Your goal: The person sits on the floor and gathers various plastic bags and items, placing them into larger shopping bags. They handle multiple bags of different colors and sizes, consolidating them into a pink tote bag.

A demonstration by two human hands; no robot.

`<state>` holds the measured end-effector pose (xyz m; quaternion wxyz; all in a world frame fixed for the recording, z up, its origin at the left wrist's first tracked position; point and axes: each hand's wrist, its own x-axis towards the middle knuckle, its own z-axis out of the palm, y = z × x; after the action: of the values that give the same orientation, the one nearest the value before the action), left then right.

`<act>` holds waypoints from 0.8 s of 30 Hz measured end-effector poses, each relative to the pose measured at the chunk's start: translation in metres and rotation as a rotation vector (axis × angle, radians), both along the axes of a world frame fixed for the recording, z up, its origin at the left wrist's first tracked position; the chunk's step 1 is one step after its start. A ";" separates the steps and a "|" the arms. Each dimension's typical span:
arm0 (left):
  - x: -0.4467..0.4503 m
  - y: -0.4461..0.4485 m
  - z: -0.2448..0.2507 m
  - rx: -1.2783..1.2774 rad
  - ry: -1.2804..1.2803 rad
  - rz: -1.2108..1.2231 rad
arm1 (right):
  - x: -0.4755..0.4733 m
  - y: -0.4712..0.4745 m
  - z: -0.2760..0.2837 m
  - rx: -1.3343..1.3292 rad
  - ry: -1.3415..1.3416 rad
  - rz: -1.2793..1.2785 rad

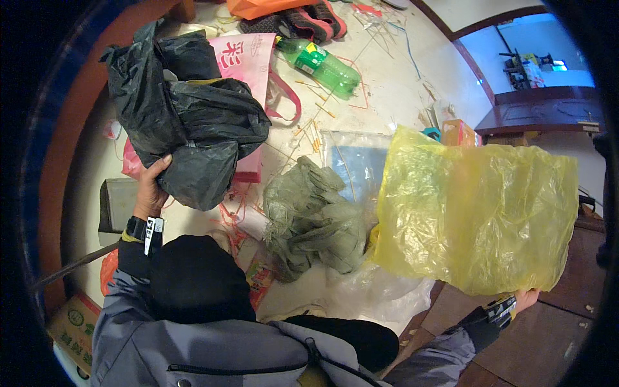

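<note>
My left hand (153, 189) grips the lower edge of a black plastic bag (203, 116), which is crumpled and held up over the floor at the left. At the right, my right hand (526, 299) holds a translucent yellow plastic bag (474, 217) by its lower edge; the bag hides most of the fingers. Between the two lies a crumpled grey-green woven sack (314, 222). Clear plastic sheeting (387, 295) is spread just below it, and a clear packet with a blue panel (360, 164) lies behind the sack. A pink and white carrier bag (249, 53) lies partly under the black bag.
A green plastic bottle (324, 67) and red-and-black shoes (314, 22) lie at the top, near an orange bag (266, 7). Straws and red string (234, 217) litter the floor. A grey box (121, 203) and a cardboard box (75, 329) stand left; brown cabinet panels (532, 338) are lower right.
</note>
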<state>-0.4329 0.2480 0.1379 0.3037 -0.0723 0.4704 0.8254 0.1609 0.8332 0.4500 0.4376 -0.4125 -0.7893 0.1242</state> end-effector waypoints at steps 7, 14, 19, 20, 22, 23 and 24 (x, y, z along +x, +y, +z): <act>-0.003 0.004 -0.002 -0.059 -0.138 -0.001 | 0.101 0.026 -0.030 -0.036 -0.634 -0.581; -0.002 0.004 0.003 -0.050 0.011 0.064 | 0.158 -0.045 -0.140 -0.177 -1.479 -0.889; -0.006 0.008 0.000 -0.063 -0.006 -0.001 | 0.125 -0.088 -0.146 -0.291 -0.974 -1.175; -0.006 0.009 -0.001 -0.052 0.069 0.002 | 0.105 -0.092 -0.145 -0.160 -0.818 -1.194; -0.006 0.011 -0.002 -0.071 -0.002 -0.040 | 0.053 -0.088 -0.151 0.255 -0.691 -0.948; -0.005 0.012 -0.003 -0.084 0.029 -0.032 | 0.024 -0.083 -0.158 0.387 -0.565 -0.573; -0.004 0.014 -0.003 -0.025 0.096 -0.045 | -0.002 -0.081 -0.170 0.131 -0.503 -0.351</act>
<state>-0.4369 0.2623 0.1345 0.2983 -0.0259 0.4961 0.8150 0.1587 0.7518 0.2797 0.2688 -0.5312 -0.7958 -0.1105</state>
